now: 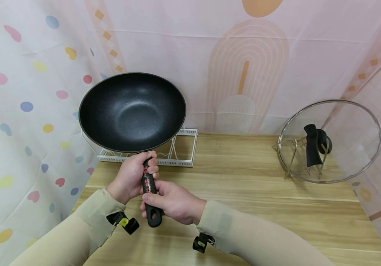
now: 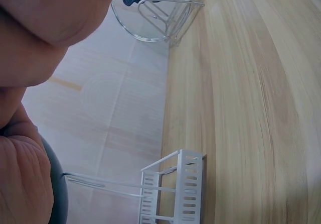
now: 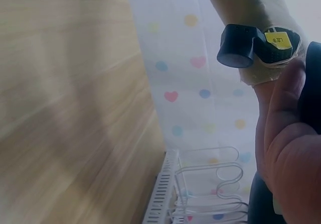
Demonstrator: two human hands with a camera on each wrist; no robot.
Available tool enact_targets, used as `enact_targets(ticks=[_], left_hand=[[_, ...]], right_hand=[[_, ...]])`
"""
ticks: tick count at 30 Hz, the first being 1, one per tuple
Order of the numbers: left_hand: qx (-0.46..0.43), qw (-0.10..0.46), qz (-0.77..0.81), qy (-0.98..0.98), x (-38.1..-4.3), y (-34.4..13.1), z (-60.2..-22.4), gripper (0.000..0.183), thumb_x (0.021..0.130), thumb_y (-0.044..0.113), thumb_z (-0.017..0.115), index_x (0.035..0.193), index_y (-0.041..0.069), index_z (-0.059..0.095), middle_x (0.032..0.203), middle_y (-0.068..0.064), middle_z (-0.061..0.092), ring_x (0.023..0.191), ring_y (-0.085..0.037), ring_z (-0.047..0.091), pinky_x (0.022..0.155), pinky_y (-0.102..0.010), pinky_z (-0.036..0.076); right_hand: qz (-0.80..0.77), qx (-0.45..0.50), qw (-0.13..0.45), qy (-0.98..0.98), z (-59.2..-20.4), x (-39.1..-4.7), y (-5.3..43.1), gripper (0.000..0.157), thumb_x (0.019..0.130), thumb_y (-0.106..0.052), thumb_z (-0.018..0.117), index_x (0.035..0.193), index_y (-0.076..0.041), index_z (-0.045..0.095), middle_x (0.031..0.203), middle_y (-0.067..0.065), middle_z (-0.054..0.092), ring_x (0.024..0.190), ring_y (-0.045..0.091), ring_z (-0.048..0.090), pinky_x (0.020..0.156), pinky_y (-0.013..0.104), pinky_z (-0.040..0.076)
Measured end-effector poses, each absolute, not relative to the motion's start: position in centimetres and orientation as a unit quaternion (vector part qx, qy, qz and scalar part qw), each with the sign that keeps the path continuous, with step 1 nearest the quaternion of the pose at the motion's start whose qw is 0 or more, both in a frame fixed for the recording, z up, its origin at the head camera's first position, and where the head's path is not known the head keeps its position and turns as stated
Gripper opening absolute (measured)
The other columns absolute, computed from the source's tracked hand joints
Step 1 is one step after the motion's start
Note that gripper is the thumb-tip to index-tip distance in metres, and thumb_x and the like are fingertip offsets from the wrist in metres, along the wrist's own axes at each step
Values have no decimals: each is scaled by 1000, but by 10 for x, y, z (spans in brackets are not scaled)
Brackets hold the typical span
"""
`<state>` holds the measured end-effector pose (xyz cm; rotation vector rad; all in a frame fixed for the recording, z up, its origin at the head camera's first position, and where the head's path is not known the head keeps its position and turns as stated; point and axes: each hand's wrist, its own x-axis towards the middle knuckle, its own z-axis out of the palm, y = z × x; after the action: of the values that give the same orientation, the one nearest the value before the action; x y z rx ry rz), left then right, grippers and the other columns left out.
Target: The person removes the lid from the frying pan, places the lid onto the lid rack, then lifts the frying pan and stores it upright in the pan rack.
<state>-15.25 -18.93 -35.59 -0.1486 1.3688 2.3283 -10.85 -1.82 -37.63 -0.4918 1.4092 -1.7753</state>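
A black wok (image 1: 134,111) is tilted with its inside facing me, over a white wire rack (image 1: 194,147) at the back left of the table. My left hand (image 1: 132,175) grips its black handle (image 1: 148,183) close to the pan, fingers curled round it. Lower down, my right hand (image 1: 177,201) holds the same handle near its end, thumb laid across the top. In the left wrist view the curled fingers fill the left side, and only a dark edge of the wok (image 2: 56,184) shows. The right wrist view has the rack (image 3: 168,189) below the hands.
On the right, a glass lid (image 1: 353,147) with a metal rim and black knob leans upright in a small wire stand (image 1: 292,157). The wooden table (image 1: 243,177) meets a patterned curtain (image 1: 190,55) at the back. A dotted curtain (image 1: 27,129) hangs along the left.
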Motion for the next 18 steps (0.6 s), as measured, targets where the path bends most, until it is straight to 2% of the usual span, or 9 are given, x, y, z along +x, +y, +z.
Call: enact_targets(ticks=[5, 11, 18], left_hand=[[-61, 213, 837, 499, -152, -188, -355, 25, 115, 22, 33, 94, 16, 47, 69, 10, 44, 52, -4, 46, 56, -20, 46], [-66, 206, 834, 508, -151, -187, -354, 25, 115, 22, 32, 95, 16, 46, 69, 10, 43, 52, -4, 45, 55, -20, 45], [-66, 197, 833, 513, -151, -186, -353, 23, 115, 22, 32, 97, 16, 45, 69, 10, 43, 52, -4, 45, 55, -20, 45]], right_hand=[[-697, -194, 380, 576, -375, -107, -18, 22, 109, -8, 54, 122, 9, 56, 98, 9, 67, 80, 11, 68, 80, 25, 59], [-680, -201, 347, 614, -376, -106, -19, 18, 107, -9, 59, 113, 8, 60, 92, 7, 70, 75, 7, 65, 70, 20, 55], [-661, -201, 322, 647, -376, -106, -18, 18, 105, -12, 63, 110, 5, 63, 93, 13, 74, 73, 7, 62, 66, 19, 52]])
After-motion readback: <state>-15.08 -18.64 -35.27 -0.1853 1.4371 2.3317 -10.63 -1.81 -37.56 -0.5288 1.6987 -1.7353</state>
